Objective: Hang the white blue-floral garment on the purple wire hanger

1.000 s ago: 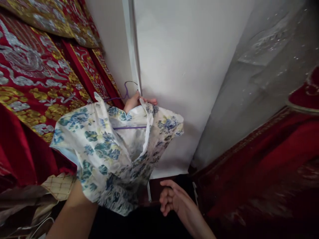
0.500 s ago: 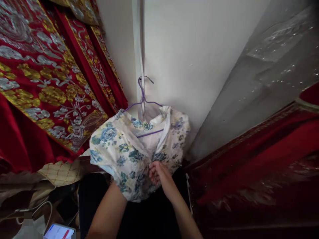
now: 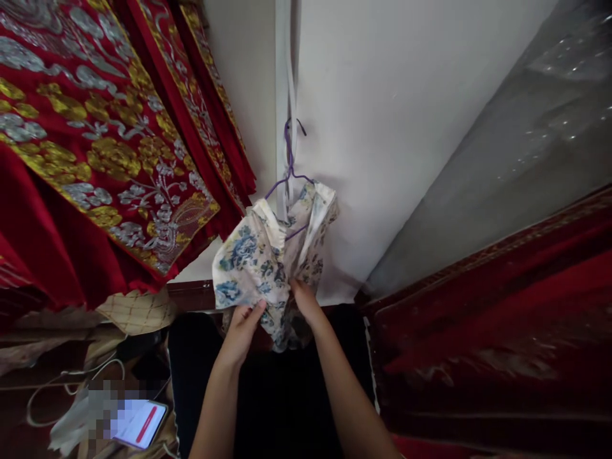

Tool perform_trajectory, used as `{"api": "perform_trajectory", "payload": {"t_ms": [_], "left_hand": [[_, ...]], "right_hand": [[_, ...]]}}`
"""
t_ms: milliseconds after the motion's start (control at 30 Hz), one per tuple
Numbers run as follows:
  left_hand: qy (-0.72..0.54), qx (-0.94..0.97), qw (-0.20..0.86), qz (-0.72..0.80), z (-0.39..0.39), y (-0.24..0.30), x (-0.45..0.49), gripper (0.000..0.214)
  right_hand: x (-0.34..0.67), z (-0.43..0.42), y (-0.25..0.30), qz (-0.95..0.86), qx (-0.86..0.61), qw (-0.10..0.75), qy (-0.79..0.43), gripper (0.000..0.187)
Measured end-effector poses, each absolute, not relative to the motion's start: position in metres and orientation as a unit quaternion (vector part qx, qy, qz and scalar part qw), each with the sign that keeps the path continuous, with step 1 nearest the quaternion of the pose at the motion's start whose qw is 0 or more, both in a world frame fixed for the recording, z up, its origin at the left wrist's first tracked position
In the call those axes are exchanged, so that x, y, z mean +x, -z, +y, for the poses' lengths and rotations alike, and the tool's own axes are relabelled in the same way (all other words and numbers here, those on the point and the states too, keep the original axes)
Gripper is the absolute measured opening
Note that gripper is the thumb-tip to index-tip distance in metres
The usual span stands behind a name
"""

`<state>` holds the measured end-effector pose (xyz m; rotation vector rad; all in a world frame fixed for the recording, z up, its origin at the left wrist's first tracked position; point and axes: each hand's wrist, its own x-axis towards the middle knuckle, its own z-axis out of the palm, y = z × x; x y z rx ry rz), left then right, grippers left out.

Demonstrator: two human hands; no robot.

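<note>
A white blouse with blue flowers (image 3: 243, 248) hangs on a purple wire hanger (image 3: 291, 169) in front of me, its front parted at the neck. My left hand (image 3: 245, 322) pinches the blouse's lower edge on the left, thumb on top of the cloth. Farther right, my right hand (image 3: 305, 298) is closed on the front opening of the blouse, its fingertips partly hidden in the folds. The hanger's hook is at a pale strap (image 3: 291, 76) that runs down the wall.
Red cloth with gold and silver embroidery (image 3: 109, 153) hangs at the left. A lit phone (image 3: 141, 424) and a white cable (image 3: 119, 363) lie at the lower left. On the right stands a dark red piece (image 3: 478, 331) below a grey, glittering surface (image 3: 526, 146).
My left hand has come out from behind the blouse and now grips its lower left edge. The blouse is drawn in narrower. The view has shifted slightly.
</note>
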<state>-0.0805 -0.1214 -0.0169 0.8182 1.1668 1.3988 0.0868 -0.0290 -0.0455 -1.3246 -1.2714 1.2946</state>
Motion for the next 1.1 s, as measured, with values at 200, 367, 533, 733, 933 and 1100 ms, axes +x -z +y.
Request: {"api": "perform_trajectory", "payload": {"t_ms": [200, 367, 533, 733, 933, 1100], "left_hand": [[-0.698, 0.269, 0.442, 0.495, -0.108, 0.02, -0.086, 0.032], [-0.763, 0.324, 0.106, 0.55, -0.119, 0.025, -0.064, 0.025], [-0.592, 0.552, 0.267, 0.523, -0.122, 0.043, -0.032, 0.025], [-0.558, 0.577, 0.317, 0.505, -0.106, 0.06, -0.017, 0.03], [-0.549, 0.601, 0.346, 0.466, -0.1, 0.055, -0.021, 0.026], [-0.517, 0.618, 0.355, 0.474, -0.098, 0.054, -0.014, 0.011]], "right_hand": [[0.103, -0.038, 0.053, -0.47, -0.562, 0.448, -0.513, 0.026], [0.102, -0.061, 0.05, -0.455, -0.539, 0.467, -0.534, 0.036], [0.094, -0.081, 0.037, -0.492, -0.492, 0.467, -0.546, 0.05], [0.09, -0.096, 0.029, -0.533, -0.446, 0.43, -0.576, 0.052], [0.094, -0.099, 0.022, -0.539, -0.422, 0.448, -0.575, 0.044], [0.11, -0.087, -0.001, -0.545, -0.376, 0.337, -0.669, 0.044]]}}
